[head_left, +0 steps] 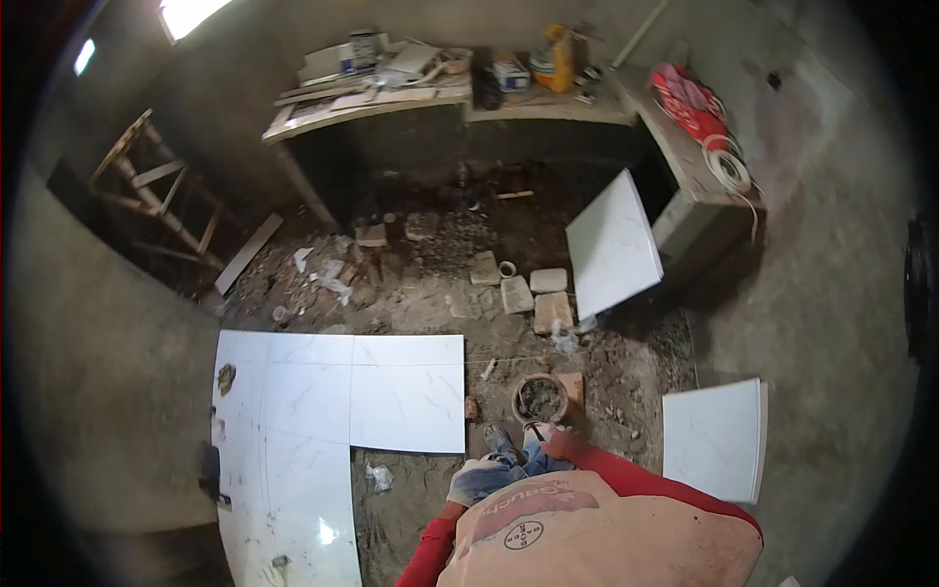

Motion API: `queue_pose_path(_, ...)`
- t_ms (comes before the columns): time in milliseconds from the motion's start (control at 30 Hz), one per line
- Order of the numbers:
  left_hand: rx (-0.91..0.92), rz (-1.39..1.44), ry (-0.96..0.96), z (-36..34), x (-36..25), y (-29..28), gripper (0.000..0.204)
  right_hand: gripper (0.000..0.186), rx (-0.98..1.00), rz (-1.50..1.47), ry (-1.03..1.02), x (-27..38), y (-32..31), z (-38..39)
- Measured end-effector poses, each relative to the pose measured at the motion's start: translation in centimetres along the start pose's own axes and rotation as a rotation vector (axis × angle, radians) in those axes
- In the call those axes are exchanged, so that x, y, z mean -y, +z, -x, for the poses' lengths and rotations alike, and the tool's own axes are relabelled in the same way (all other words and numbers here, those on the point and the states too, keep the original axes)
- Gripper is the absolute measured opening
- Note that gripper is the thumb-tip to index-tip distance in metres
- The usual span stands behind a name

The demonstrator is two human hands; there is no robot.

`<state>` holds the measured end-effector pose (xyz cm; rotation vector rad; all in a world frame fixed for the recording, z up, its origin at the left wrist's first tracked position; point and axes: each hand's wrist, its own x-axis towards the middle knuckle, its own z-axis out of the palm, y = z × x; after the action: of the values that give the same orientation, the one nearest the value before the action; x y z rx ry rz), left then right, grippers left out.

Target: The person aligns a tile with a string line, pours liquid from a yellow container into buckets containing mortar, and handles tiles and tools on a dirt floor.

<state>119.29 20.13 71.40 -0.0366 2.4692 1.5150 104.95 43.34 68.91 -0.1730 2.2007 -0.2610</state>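
Note:
I am crouched on the rough floor in a pale orange shirt with red sleeves. My right hand [559,444] is beside my right knee, close to the near rim of a round bowl [540,399] of grey mortar. Its fingers are too small and blurred to show whether they hold anything. My left hand [453,510] is low by my left knee, mostly hidden by the leg and sleeve. In front of me and to the left, large white marble-patterned tiles [406,391] lie flat in an L shape. A string [548,360] runs across beyond the bowl.
A white tile [614,249] leans against the counter at right. More tiles [712,440] are stacked by the right wall. Stone blocks [553,311] and rubble lie ahead. Tile pieces and a yellow bag [553,61] are on the back counter [548,111]. A wooden frame [156,191] stands left.

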Motion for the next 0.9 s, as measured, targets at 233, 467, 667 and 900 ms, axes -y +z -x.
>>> queue_pose_path(233, -0.228, 0.066, -0.026, 3.5, 1.5, 0.4, 0.028, 0.078, 0.072, 0.126, -0.205, 3.3, -3.2, -4.6)
queue_pose_path(467, -0.32, -0.085, -0.181, 6.0, -3.6, -1.8, 0.027, 0.045, 0.092, -0.087, -0.779, 15.8, -10.7, -5.2)
queue_pose_path(667, -0.32, -0.323, -0.194, 3.3, -0.5, 1.9, 0.031, 0.048, 0.34, 0.504, -0.639, 7.8, -3.8, -14.5)
queue_pose_path(900, -0.314, -0.108, -0.429, 2.9, -5.9, -1.5, 0.033, 0.058, 0.512, 0.782, -0.391, 5.8, -1.7, -14.0)
